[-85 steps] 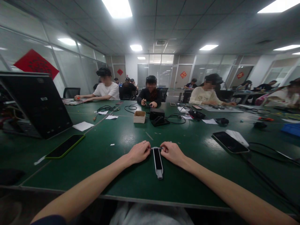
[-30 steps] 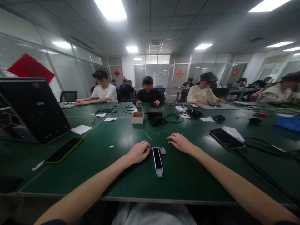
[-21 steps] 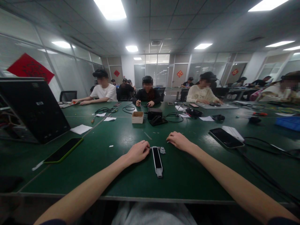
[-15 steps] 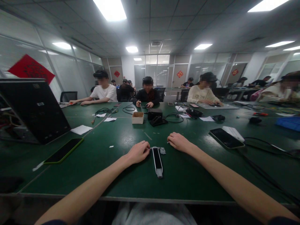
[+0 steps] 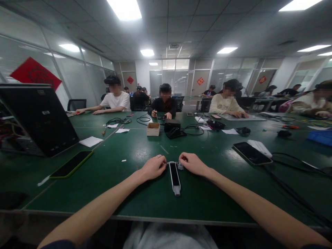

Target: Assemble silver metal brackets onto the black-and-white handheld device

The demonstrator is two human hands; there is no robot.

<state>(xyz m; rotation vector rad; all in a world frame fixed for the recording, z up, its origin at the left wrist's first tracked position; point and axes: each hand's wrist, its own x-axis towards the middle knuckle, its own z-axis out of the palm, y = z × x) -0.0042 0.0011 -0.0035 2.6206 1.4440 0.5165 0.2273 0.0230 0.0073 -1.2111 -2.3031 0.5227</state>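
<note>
The device [image 5: 175,177] lies flat on the tabletop [image 5: 145,204] between your left hand [image 5: 154,167] and right hand [image 5: 193,163], both by its far end and about equally near. Its long axis runs from there back toward you, the near end slightly rightward. The metal piece [image 5: 180,166] sits at its far right corner, just beside your right hand. Both hands curl inward; whether either pinches anything, you cannot tell.

Left hand [image 5: 153,167]: palm down, fingers curled, fingertips partly hidden
Right hand [image 5: 192,162]: knuckles up, fingers bent toward thumb
Forearms [image 5: 103,203]: bare, slanting inward and forward
</note>
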